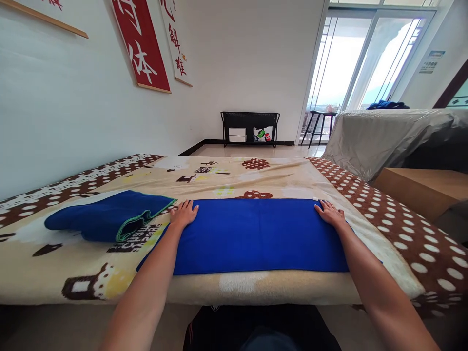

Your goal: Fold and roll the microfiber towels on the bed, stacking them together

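A bright blue cloth lies spread flat as a long rectangle across the bedspread in front of me. My left hand rests palm down at its far left corner, with the fingers stretched out. At the far right corner, my right hand lies flat in the same way, fingers apart, next to a small pale tag on the cloth's edge. My forearms cover parts of the cloth's two short sides. Left of my left hand sits a loosely folded darker blue cloth with green edging.
The patterned bedspread has brown dotted borders. A wall stands along the left, with hanging scrolls. To the right are a cardboard box and a plastic-covered piece of furniture. A black rack and a stool stand beyond.
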{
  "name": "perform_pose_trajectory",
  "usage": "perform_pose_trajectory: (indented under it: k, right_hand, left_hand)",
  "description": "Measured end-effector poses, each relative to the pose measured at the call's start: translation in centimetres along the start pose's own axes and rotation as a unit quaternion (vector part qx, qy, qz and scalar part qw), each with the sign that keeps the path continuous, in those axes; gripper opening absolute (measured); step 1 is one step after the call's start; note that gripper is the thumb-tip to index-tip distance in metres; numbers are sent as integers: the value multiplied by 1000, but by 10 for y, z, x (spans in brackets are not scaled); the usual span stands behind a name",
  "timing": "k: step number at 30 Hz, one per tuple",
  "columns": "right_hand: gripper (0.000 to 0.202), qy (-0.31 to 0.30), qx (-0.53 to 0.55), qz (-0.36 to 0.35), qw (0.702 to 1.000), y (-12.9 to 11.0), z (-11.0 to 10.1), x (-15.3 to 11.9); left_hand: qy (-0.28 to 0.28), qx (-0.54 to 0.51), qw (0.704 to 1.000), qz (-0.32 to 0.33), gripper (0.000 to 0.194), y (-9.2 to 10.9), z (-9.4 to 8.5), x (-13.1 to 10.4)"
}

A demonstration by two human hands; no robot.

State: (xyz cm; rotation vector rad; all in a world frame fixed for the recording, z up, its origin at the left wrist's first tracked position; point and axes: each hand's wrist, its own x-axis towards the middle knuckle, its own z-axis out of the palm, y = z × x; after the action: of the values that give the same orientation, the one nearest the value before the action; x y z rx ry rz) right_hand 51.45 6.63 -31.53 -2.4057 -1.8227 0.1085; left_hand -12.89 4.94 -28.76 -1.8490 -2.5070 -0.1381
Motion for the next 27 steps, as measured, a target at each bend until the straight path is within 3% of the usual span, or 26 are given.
perform_pose_trajectory:
  k: [4,9,11,14,19,21,24,27]
  right_hand:
    - [75,-1,-1,14,1000,-26,-4,0]
    - [70,-15,8,-88,996,-91,8,-6]
    - [68,-20,9,-110,994,-102,13,-8]
    - [66,-13,6,-98,995,-84,12,-9]
    - [69,9,-2,-37,999,-13,-4,-15]
    - [69,14,-3,-35,999,3,-10,-20]
    - [68,20,-4,-52,998,-4,-13,-31]
    - [68,30,-3,-97,995,-39,-11,-52]
  left_hand:
    - [2,1,1000,-6,65,15,-4,-4]
    - [-15,-17,997,72,62,70,4,-9]
    - [-19,-23,996,85,63,81,7,-9]
    - [-15,-24,997,73,64,69,8,-8]
    - [-4,-10,1000,7,67,8,-5,-9]
    - [-3,-6,1000,-7,66,-7,-12,-13]
    - [5,-6,1000,4,64,-1,-19,-24]
    - [6,-17,998,59,61,36,-20,-45]
